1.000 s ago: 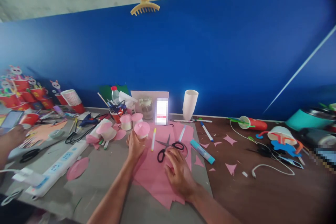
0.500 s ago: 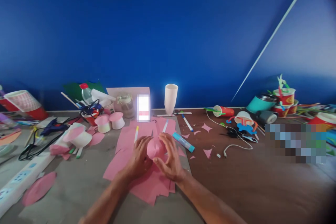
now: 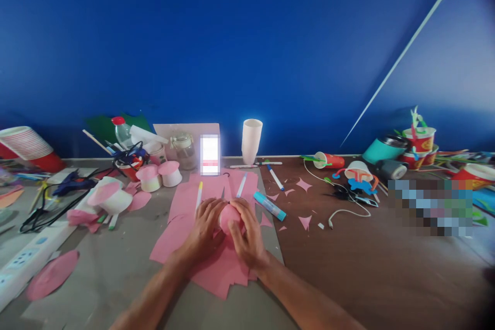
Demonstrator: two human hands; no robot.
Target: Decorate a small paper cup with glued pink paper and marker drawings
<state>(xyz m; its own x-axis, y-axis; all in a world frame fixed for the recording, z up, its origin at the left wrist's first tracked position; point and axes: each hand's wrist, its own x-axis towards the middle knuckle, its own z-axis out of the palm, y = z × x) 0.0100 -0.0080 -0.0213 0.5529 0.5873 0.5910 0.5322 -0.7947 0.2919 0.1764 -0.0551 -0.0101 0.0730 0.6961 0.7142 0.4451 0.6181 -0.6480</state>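
Observation:
Between my two hands is a round pink paper disc (image 3: 231,217), with a sliver of white showing at its left edge; what lies beneath it is mostly hidden. My left hand (image 3: 205,229) curves around its left side, fingers bent. My right hand (image 3: 247,237) wraps the right side, its thumb pressed on the pink surface. Both hands are over pink paper sheets (image 3: 178,234). Just beyond the fingers lie a yellow-capped marker (image 3: 199,195), a pale blue marker (image 3: 242,185) and a dark pointed tip (image 3: 223,192).
White cups with pink paper tops (image 3: 170,174) stand left, near a power strip (image 3: 27,260). Behind are a glass jar (image 3: 183,150), a bright phone (image 3: 210,154) and stacked white cups (image 3: 251,142). A glue stick (image 3: 269,206), pink scraps (image 3: 304,223) and a white cable (image 3: 350,214) lie right.
My right hand has closed in, its thumb moving from beside the pink disc onto it. My left hand stays at the left side. The view has tilted slightly down.

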